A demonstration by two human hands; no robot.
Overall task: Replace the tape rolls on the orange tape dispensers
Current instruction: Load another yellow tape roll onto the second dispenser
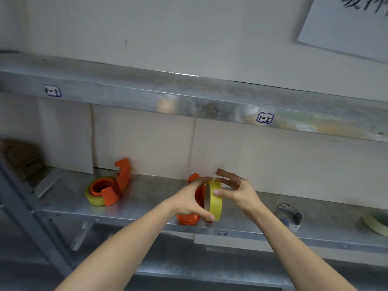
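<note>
Holding a yellow tape roll [214, 203] on edge between both hands, the person is working it at the orange dispenser [194, 203] standing just behind and to the left of the roll, at the front lip of the metal shelf [147, 198]. The left hand [190, 201] is curling around the dispenser and the near rim of the roll, thumb low and fingers over the top. The right hand [236, 191] is pressing its thumb against the roll's outer face while its fingers are spreading wide above, not closing on anything.

The roll is looking light and stiff: a thin ring of wound tape on a cardboard core, smooth and slightly glossy on its outer band. It should be gripped by the flat side rims or through the core, since the band may be tacky at the loose end. The dispenser is hard moulded plastic, rigid and light, likely to slide on the slick galvanized shelf unless the left hand is steadying it.

Well to the left of the left hand, a second orange dispenser [111, 186] is lying with a yellow roll [94, 197] already on its hub. To the right of the right hand, a clear roll [290, 215] and a pale roll [376, 223] are resting on the shelf.
</note>
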